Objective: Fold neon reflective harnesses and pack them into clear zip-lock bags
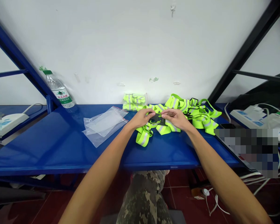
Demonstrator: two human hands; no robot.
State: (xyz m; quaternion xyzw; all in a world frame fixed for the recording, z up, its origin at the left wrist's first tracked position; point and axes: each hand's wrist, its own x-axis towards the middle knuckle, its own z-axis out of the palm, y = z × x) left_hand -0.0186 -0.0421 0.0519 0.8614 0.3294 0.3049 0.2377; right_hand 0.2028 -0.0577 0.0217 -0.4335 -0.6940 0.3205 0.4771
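Note:
My left hand [143, 118] pinches a neon yellow-green reflective strap [143, 139] with grey stripes. Across from it, my right hand [176, 118] has its thumb and fingers closed on the same strapping. Between the two hands is a black plastic piece [156, 118] that looks like a buckle. Loops of the strap hang down onto the blue table [49, 140] below my hands. Just right of my right hand lies a tangled pile of more reflective straps [202, 119] with black fittings. How the held strap joins the pile cannot be made out.
Clear zip bags [106, 123] lie left of my hands. A bag of folded straps [134, 101] leans against the wall. A water bottle [60, 90] tilts at the back left. Power strips [249, 118] and cables crowd the right side, beside a partly blurred flat dark device [226, 143].

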